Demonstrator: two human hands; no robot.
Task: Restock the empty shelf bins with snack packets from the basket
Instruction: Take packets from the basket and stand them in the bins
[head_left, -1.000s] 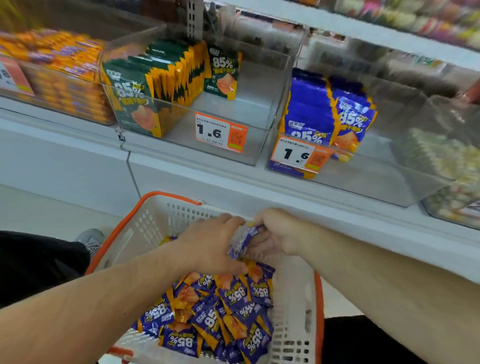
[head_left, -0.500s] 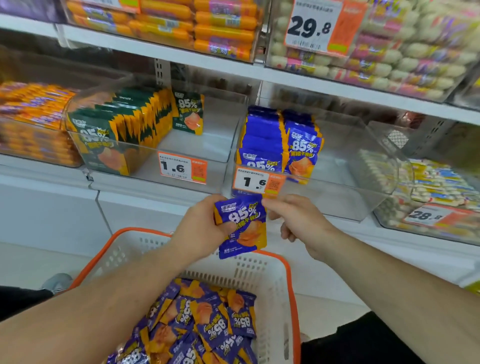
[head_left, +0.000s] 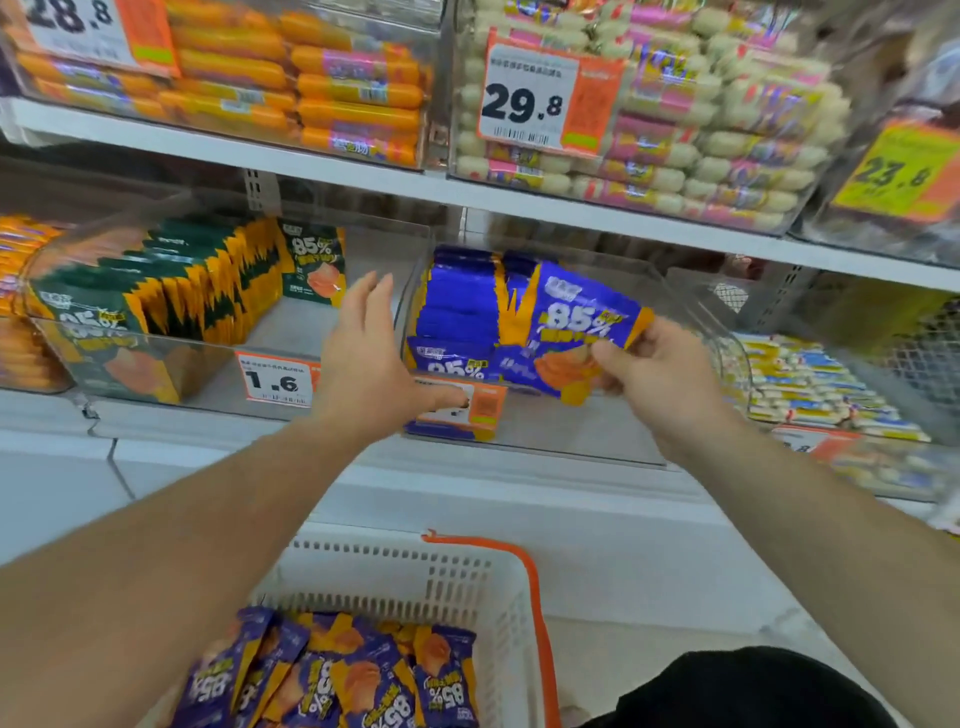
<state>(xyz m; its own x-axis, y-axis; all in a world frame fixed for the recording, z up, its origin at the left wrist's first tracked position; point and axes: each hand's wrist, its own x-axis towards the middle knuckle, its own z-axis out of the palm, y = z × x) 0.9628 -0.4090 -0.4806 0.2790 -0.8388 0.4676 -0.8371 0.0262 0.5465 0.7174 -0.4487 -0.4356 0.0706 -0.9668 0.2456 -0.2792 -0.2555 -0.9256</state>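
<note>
Right hand: our right hand (head_left: 657, 374) pinches a blue packet (head_left: 576, 332) by its right edge, fingers (head_left: 615, 358) curled onto the foil, face toward us and tilted.
Packet position: it sits at the front of the clear bin (head_left: 597, 431), just beside the blue row (head_left: 457, 317) already standing there.
Reason for hold: we judge the edge pinch leaves the packet's body free to slide in upright behind the bin's front wall.
Left hand: our left hand (head_left: 371, 358) is raised with its fingers spread and straight, holding nothing, in front of the bin's left wall.
Reason for left hand: we judge it is placed to steady the row as the packet goes in; contact cannot be confirmed.
Supply: the basket (head_left: 467, 577) sits below the shelf, with more blue packets piled in it.
Progress: the bin's right part shows bare floor, so we judge restocking is unfinished.
Surroundings: green packets (head_left: 171, 291) fill part of the bin to the left; a price tag (head_left: 278, 384) hangs on it. Orange sausages (head_left: 311, 78) fill the upper shelf.
Obstructions: the bin's front wall and the shelf edge (head_left: 571, 208) above limit the entry angle; the standing row may topple if nudged.
</note>
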